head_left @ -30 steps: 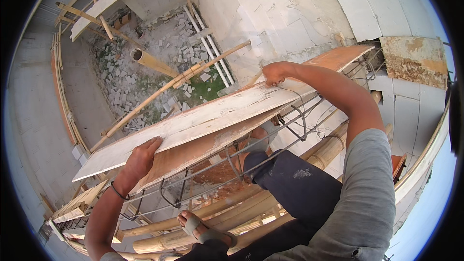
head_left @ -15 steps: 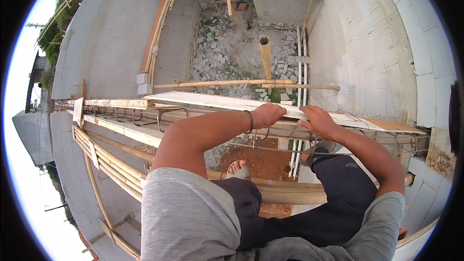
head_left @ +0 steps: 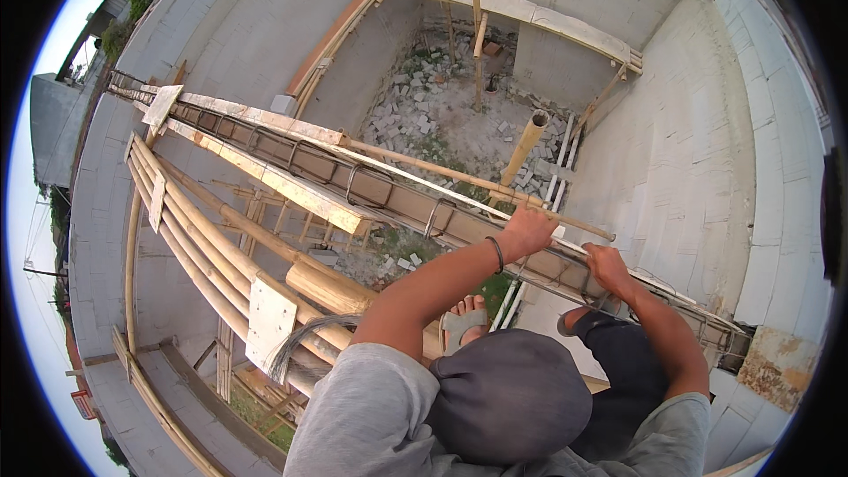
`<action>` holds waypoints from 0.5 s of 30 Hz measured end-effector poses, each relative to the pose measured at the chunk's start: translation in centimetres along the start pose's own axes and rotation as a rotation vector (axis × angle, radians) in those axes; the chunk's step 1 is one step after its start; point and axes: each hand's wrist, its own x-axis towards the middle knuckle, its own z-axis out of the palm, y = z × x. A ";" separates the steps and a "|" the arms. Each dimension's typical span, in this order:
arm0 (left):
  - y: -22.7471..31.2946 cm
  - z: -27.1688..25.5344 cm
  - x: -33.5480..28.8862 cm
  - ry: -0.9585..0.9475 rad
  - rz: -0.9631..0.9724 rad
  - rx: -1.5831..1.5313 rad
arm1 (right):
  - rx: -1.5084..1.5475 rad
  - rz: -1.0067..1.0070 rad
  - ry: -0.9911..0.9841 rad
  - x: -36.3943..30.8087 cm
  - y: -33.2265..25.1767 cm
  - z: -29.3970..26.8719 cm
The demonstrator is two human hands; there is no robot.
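Observation:
A long, narrow formwork board (head_left: 572, 247) stands on edge along the far side of a steel rebar cage (head_left: 389, 193). My left hand (head_left: 528, 231) is closed over its top edge. Farther right, my right hand (head_left: 608, 268) grips the same edge with curled fingers. The board's lower part is hidden by the cage and my hands. Another timber plank (head_left: 274, 124) runs along the far side of the cage at the left, and a pale plank (head_left: 291, 187) lies along its near side.
Several bamboo poles (head_left: 208, 252) run along the left, with a bundle of wire (head_left: 305, 340) at their near end. My sandalled foot (head_left: 464, 325) is beside the cage. An upright bamboo post (head_left: 526, 148) rises beyond it. Far below lies block rubble (head_left: 415, 93) between grey walls (head_left: 662, 150).
The board has turned from a tilted position, with its broad pale face showing, to standing on edge against the cage. Both hands still grip it. My view has swung round and shifted.

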 end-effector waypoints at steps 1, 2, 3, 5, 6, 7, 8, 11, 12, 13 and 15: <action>-1.2 -0.1 -1.4 0.054 -0.039 0.017 | 0.002 -0.004 0.010 0.0 -0.1 -0.1; -2.6 -0.3 -2.5 0.068 -0.075 0.027 | 0.002 0.014 -0.022 0.1 -0.1 -0.2; -4.1 -0.4 -3.5 0.076 -0.103 0.053 | -0.007 -0.002 -0.051 0.2 -0.1 -0.4; -6.5 -0.4 -5.1 0.084 -0.173 0.055 | -0.027 -0.009 -0.091 0.5 -0.1 -0.5; -7.4 -0.1 -5.8 0.083 -0.214 0.028 | -0.026 -0.005 -0.085 0.6 0.0 -0.5; -8.0 0.2 -6.3 0.081 -0.253 0.004 | -0.024 0.003 -0.082 0.9 0.0 -0.4; -8.3 0.7 -6.6 0.108 -0.237 0.020 | -0.022 0.014 -0.081 1.1 0.0 -0.3; -9.4 2.0 -6.9 0.205 -0.191 0.082 | -0.023 0.038 -0.076 1.5 -0.3 0.2; -9.6 2.4 -6.9 0.244 -0.179 0.100 | -0.005 0.066 -0.066 1.5 -0.4 0.3; -9.7 2.7 -6.8 0.270 -0.164 0.114 | 0.012 0.093 -0.062 1.5 -0.5 0.4; -10.0 3.2 -6.7 0.297 -0.154 0.100 | 0.016 0.117 -0.049 1.4 -0.6 0.6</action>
